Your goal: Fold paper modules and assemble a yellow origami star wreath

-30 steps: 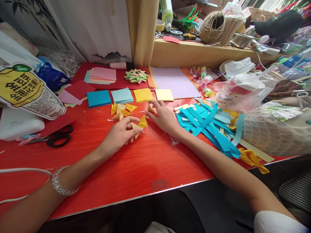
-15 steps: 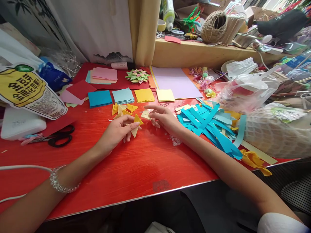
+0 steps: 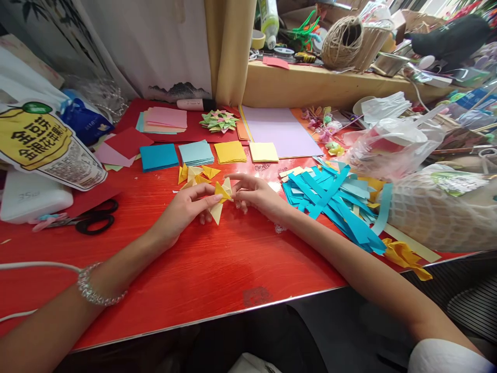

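Note:
My left hand (image 3: pixel 185 210) pinches a yellow folded paper piece (image 3: pixel 217 211) between thumb and fingers, above the red tabletop. My right hand (image 3: pixel 258 196) is closed at its right side, fingertips on a pale cream folded paper piece (image 3: pixel 227 185). The two pieces meet, the cream one behind and above the yellow; whether they interlock I cannot tell. Just behind my left hand lie several folded yellow and cream pieces (image 3: pixel 196 175). Beyond them stand small paper stacks: dark blue (image 3: pixel 158 157), light blue (image 3: pixel 196 154), orange-yellow (image 3: pixel 230 152) and cream (image 3: pixel 264 152).
Blue paper strips (image 3: pixel 330 194) heap up by my right forearm. Black-handled scissors (image 3: pixel 95 220) lie at left beside a white box (image 3: pixel 34 199). A green-and-pink folded paper ornament (image 3: pixel 219 121) sits at the back, near a lilac sheet (image 3: pixel 277 132). Plastic bags (image 3: pixel 396 137) crowd the right.
My right hand has moved slightly left and brought the cream folded piece against the yellow one. My left hand stays nearly in place, still pinching the yellow piece.

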Available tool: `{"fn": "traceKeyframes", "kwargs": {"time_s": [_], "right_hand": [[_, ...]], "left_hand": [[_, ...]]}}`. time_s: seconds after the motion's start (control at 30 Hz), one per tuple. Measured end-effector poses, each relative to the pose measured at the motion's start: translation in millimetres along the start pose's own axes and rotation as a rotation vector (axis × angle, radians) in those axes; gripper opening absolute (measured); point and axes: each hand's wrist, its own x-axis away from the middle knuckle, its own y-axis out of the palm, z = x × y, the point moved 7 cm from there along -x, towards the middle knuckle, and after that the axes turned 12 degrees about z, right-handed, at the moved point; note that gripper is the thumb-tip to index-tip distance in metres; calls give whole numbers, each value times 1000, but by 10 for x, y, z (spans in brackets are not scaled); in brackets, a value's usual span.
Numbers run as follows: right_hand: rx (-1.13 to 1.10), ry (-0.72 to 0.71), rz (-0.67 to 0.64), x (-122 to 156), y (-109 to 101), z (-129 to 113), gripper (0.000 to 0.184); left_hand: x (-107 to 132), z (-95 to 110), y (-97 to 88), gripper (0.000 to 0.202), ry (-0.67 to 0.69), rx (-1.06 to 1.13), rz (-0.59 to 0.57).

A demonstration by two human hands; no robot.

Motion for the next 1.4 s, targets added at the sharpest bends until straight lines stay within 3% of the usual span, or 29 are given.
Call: {"fn": "traceKeyframes", "kwargs": {"time_s": [0.13,0.33,0.47,0.67,0.8,0.97,1.2,1.4], "right_hand": [[91,12,18,29,17,-18,15],[89,-133,128,45,-85,-115,12],[-17,-69,101,37,-63,-63,11],[-67,-13,-33,75,93,-61,18],[-23,-64,37,51,15,-49,22],[-38,-94,130,24,-90,-33,22],[28,-202,71,117,-16,-263,16],[144,-327,78,227,21,-454,21]], "left_hand": [[8,-1,23,18,0,-27,-26],[-8,12,-20,18,-15,67,34],[-13,16,-39,15,-52,175,61],[0,15,-24,18,-69,138,49],[-20,-1,-43,21,-73,166,73],[-46,7,-61,29,4,174,90],[17,150,-53,16,195,60,89],[46,233,-75,13,270,25,124]]}}
